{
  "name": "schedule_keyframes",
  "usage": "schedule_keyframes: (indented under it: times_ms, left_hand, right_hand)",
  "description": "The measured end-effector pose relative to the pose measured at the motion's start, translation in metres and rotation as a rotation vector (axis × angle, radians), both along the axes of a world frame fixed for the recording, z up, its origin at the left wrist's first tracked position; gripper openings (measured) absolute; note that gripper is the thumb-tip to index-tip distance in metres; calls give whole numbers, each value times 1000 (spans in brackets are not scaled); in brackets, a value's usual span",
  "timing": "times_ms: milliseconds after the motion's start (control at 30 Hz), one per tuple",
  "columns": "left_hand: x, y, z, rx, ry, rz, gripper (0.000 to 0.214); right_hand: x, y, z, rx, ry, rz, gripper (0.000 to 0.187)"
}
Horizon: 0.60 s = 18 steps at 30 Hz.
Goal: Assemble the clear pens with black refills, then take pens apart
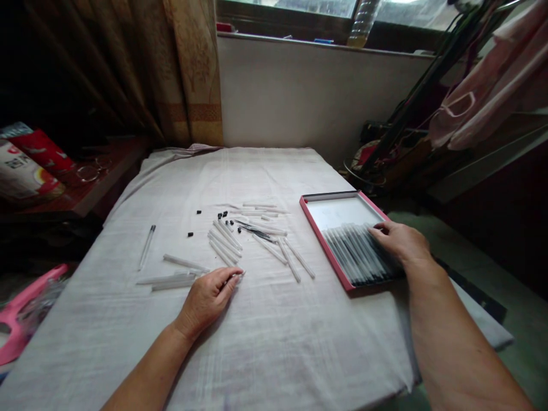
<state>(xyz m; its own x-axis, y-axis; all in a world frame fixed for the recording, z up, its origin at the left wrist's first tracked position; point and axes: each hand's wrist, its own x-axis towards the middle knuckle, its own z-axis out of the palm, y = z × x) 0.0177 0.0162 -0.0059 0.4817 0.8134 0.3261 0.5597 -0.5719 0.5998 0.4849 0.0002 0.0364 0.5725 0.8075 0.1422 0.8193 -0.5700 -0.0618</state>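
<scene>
My left hand (210,298) rests on the cloth with thumb and fingertips pinched together. A tiny pale tip pokes out of the pinch, too small to name. Beside this hand lie clear pen barrels (173,279), and farther off are more barrels (225,242), dark thin refills (259,232) and small black caps (190,234). At the right, my right hand (402,242) reaches over a red-edged box (325,251). Its curled fingertips touch the row of black-ended pens (357,254) inside; whether one is between them is hidden.
A pale cloth (274,342) covers the bed-like surface. One pen with a black end (146,247) lies apart at the left. A pink plastic item (25,308) is beyond the left edge, near a side table (107,171). A dark stand (385,142) rises at the right.
</scene>
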Motion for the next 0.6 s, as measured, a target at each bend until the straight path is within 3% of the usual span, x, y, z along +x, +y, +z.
schedule_keyframes:
  times_ms: [167,300,400,500,600]
  left_hand:
    - [0,-1,2,-11,-12,-7,25]
    - [1,-1,2,-11,-19,-18,25]
    - [1,-1,1,-6,-28,-16,24]
    - [1,-1,1,-6,-22,-19,24]
    - [0,-2,2,-19,-18,-32,23]
  right_hand:
    - [-30,7,18,145,-69,33,35]
    - [-91,27,30,218,32,315,31]
    - [-144,44,28,137,92,571,28]
    - [-188,58,17,5,110,694,25]
    - [-213,69,6,-63,92,730,27]
